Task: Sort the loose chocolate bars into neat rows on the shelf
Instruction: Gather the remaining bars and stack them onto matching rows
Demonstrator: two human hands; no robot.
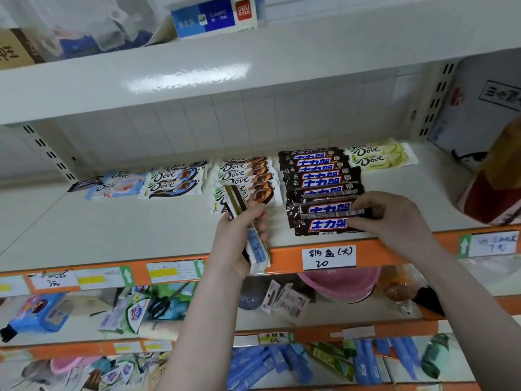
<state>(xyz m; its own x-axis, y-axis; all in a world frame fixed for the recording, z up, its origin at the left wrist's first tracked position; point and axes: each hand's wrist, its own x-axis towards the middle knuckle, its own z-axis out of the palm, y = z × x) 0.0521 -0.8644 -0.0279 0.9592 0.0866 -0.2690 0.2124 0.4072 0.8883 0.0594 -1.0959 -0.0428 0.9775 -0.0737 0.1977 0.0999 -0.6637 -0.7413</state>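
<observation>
We read "Dove" on most wrappers on the shelf. Taking the dark row of 士力架 bars as our landmark: just left of it lay the brown Dove row, further left the blue-brown Dove bars, then the pale blue Dove bars, and at the far left end one dark bar whose print we could not read. Right of the row, at the back, lay the green Dove bars. Below the row, on the orange shelf edge, a handwritten tag ended in "(大)" and "20".

Our right hand pinched the front two bars of the row at their right ends. Our left hand, just left of the row's front, gripped a stack of bars held on edge.
</observation>
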